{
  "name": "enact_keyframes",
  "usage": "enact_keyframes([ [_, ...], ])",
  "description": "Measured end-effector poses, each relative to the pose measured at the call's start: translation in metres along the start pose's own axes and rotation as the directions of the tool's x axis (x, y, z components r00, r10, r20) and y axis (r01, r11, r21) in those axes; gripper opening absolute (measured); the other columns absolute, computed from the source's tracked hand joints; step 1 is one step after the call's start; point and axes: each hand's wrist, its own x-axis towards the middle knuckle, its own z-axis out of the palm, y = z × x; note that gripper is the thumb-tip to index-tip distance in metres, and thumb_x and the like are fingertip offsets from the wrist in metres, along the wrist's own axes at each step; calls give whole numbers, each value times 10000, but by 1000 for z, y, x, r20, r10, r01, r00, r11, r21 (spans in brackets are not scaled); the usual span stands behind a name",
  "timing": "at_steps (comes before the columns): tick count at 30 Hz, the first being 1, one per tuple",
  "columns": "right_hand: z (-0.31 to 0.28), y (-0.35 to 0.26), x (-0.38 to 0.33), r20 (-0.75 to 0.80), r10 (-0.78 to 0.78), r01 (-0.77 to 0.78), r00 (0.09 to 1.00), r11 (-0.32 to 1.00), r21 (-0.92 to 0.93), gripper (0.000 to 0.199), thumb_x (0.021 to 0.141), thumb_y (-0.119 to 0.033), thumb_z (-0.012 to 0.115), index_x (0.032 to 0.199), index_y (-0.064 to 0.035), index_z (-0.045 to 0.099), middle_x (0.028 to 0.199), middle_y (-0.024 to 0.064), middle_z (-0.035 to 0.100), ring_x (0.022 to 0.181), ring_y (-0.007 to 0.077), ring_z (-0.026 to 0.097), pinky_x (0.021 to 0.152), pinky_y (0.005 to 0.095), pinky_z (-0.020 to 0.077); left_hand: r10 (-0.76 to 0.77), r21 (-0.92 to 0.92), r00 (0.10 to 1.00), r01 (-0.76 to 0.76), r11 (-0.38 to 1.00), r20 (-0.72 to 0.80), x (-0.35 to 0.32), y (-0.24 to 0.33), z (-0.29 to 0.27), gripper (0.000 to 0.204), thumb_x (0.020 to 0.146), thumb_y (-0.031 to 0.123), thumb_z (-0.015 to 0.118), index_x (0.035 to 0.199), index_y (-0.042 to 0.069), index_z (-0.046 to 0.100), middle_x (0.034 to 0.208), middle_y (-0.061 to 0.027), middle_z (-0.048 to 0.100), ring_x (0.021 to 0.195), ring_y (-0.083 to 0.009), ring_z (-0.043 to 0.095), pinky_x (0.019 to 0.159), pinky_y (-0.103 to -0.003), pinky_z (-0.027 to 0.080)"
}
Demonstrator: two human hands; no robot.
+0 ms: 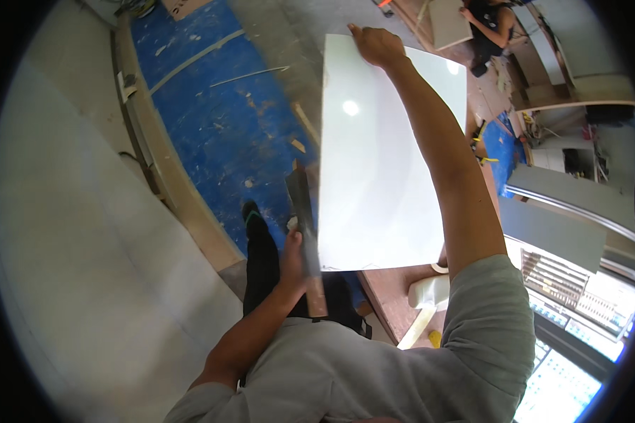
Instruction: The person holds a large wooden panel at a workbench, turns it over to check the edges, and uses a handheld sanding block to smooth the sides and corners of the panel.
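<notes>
A white glossy panel [377, 162] stands or lies before me, tall and rectangular, with its near edge around waist height. My right hand [379, 46] is closed over its far left corner, and the arm stretches across the panel's right part. Beside the panel's left edge, my left hand [293, 264] is wrapped round a long narrow tool [300, 194], dark grey along its length with bare wood at the near end. Motion blurs this tool, so its exact kind is unclear. Whether it touches the panel's edge cannot be told.
Blue sheeting [212, 127] with scraps and a thin stick [250, 76] covers the floor at left, beside a large pale board [99, 268]. A brown worktop [395, 303] with a white roll [429, 292] lies at right. Another person [488, 32] handles a board at the far right.
</notes>
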Motion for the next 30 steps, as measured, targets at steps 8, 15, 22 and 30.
enact_keyframes([
  [8, -231, 92, -134, -600, 121, -41, 791, 989, 145, 738, 1091, -508, 298, 1013, 92, 721, 1074, 399, 667, 1076, 558, 637, 987, 582, 486, 177, 348, 984, -177, 921, 32, -82, 79, 89, 363, 1094, 327, 530, 1374, 97, 548, 1071, -5, 589, 931, -102, 579, 821, -272, 496],
  [15, -330, 214, -362, -680, 730, -143, 62, 681, 718, 931, 1042, -685, 294, 1232, 153, 653, 1270, 383, 641, 1269, 471, 603, 1097, 471, 430, 702, 562, 557, -783, 266, 444, -107, 197, 274, 511, 1081, 304, 553, 1484, 1, 470, 1287, -151, 620, 1056, -175, 617, 930, -309, 506],
  [22, -179, 181, -517, -302, 876, 351, -376, 436, 829, 821, 1108, -530, 247, 1234, 204, 593, 1161, 303, 673, 1046, 349, 619, 1018, 468, 481, 484, -66, 4, -990, 128, 875, -52, 216, 376, 471, 1035, 171, 616, 1452, -19, 507, 1186, -99, 672, 939, -141, 643, 843, -290, 536],
  [30, 6, 120, -602, -375, 512, -184, -773, 384, 905, 531, 1080, -385, 428, 1164, 110, 600, 1149, 299, 657, 1001, 371, 646, 894, 482, 534, 77, -143, -127, -951, 274, 989, 9, 208, 426, 510, 1036, 175, 611, 1484, -26, 473, 1187, -91, 668, 937, -130, 632, 828, -257, 513],
])
